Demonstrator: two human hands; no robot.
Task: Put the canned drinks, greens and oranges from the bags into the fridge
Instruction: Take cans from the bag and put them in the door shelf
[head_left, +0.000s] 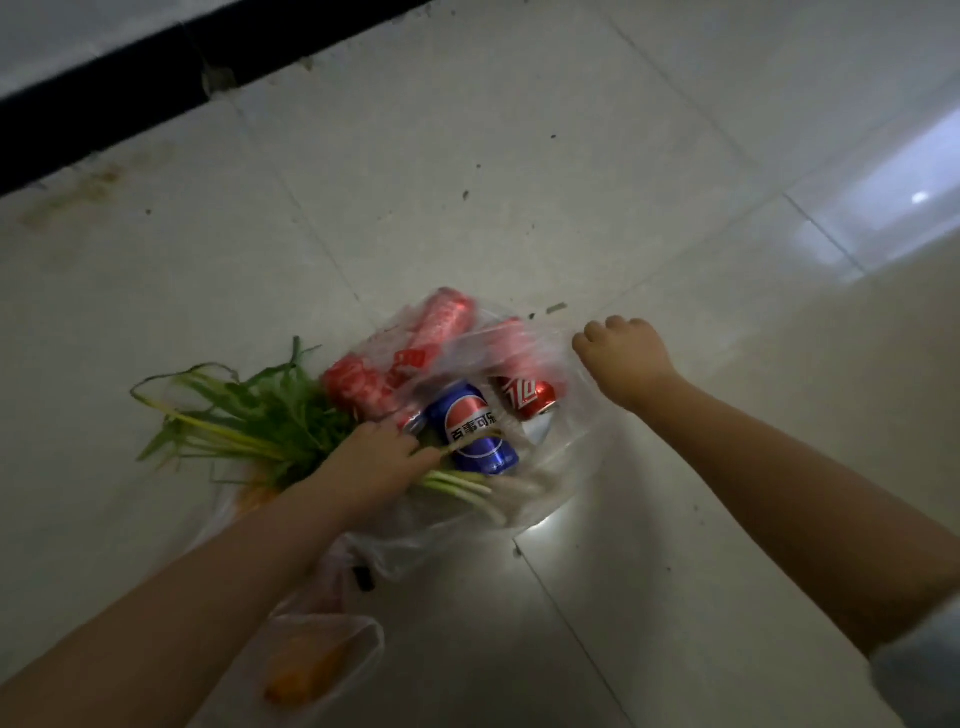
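A clear plastic bag (550, 467) lies open on the tiled floor. Inside it are a blue Pepsi can (475, 428), a red cola can (527, 395) and several more red cans (441, 322) under the plastic. A bunch of greens (249, 415) sticks out to the left, its pale stalks running under the blue can. My left hand (376, 457) reaches into the bag, fingers on the greens' stalks beside the blue can. My right hand (621, 358) grips the bag's right edge, fingers curled. Something orange (301, 675) shows through a second bag at the bottom left.
A black skirting strip (130, 88) runs along the wall at the top left. Pale glossy floor tiles (519, 156) stretch all round the bags. A bright reflection lies on the floor at the far right. No fridge is in view.
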